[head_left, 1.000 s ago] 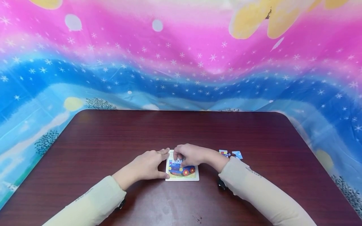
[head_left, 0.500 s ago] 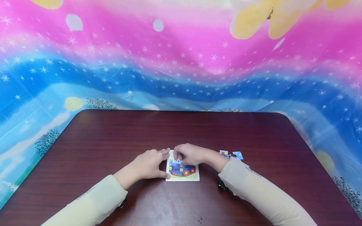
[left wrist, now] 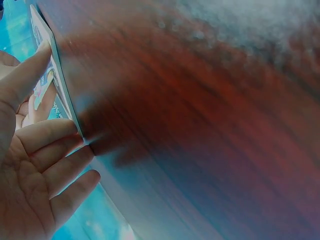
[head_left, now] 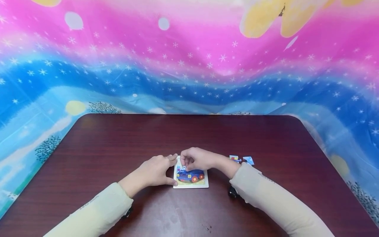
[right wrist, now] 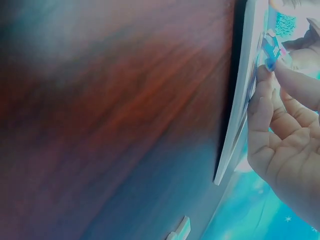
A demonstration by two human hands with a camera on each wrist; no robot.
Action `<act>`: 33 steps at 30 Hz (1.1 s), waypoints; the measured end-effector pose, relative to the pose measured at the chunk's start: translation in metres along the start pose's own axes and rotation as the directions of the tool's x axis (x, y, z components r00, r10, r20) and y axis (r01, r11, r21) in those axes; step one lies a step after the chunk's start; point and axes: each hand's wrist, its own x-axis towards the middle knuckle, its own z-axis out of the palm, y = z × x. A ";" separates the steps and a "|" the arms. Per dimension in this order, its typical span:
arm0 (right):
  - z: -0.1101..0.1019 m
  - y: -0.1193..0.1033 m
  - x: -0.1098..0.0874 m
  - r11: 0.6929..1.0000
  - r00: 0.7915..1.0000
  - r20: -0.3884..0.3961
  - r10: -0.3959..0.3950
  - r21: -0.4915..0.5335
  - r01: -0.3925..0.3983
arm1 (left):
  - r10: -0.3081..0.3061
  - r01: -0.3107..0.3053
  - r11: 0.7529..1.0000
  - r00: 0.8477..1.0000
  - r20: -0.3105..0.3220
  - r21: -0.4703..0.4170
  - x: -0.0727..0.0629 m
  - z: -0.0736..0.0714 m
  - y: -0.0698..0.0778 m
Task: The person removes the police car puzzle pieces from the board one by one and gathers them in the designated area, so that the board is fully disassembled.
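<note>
A square jigsaw board [head_left: 192,187] with a pale frame and a blue vehicle picture lies on the table. My left hand [head_left: 155,171] rests along its left side, thumb at the near corner and fairly straight fingers at the far one. Over the board's upper part, my right hand [head_left: 201,158] pinches a small blue puzzle piece [right wrist: 271,51] between thumb and fingertips. In the left wrist view this piece [left wrist: 44,90] stands tilted from the board's face. My right fingers hide the board's upper right part in the head view.
Several loose puzzle pieces [head_left: 248,160] lie right of the board, partly behind my right forearm. The dark brown table [head_left: 133,138] has rounded far corners. A colourful printed cloth [head_left: 189,65] hangs behind it.
My right hand has risen slightly off the board and shifted a little left and away, its thumb and fingers still together. My left hand keeps its place on the board.
</note>
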 end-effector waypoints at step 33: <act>-0.003 0.014 -0.042 1.000 0.998 -0.060 0.025 0.018 -0.024 | -0.018 0.018 1.000 1.000 0.008 0.014 0.001 0.001 0.001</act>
